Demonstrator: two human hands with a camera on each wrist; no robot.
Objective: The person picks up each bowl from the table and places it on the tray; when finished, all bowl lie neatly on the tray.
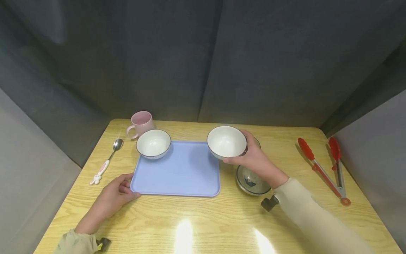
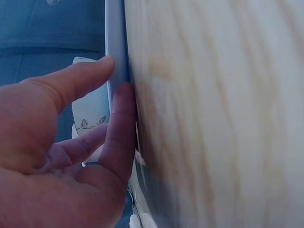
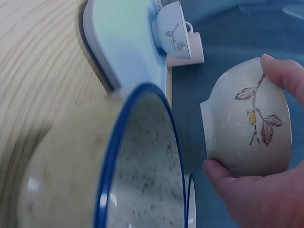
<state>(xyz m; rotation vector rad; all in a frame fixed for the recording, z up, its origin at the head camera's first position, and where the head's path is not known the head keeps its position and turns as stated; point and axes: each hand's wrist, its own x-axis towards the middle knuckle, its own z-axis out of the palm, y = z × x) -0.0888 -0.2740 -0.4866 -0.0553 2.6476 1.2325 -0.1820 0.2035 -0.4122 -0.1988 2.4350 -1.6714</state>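
In the head view my right hand [image 1: 253,155] grips a white bowl [image 1: 226,141] by its right side, held up at the right edge of the blue tray [image 1: 177,173]. The right wrist view shows that bowl [image 3: 256,118] with a leaf pattern, pinched between thumb and fingers of my right hand [image 3: 270,190]. A second white bowl [image 1: 153,144] sits on the tray's back left corner. My left hand [image 1: 115,194] touches the tray's front left corner, thumb at the front edge; the left wrist view shows my left hand's [image 2: 71,142] fingertips against the tray edge [image 2: 116,42].
Just right of the tray stands a speckled bowl [image 1: 252,181], with another bowl's rim behind it, partly hidden by my right hand. A pink mug [image 1: 142,123] is at the back left, a spoon [image 1: 106,164] left of the tray, and red tongs [image 1: 326,176] far right.
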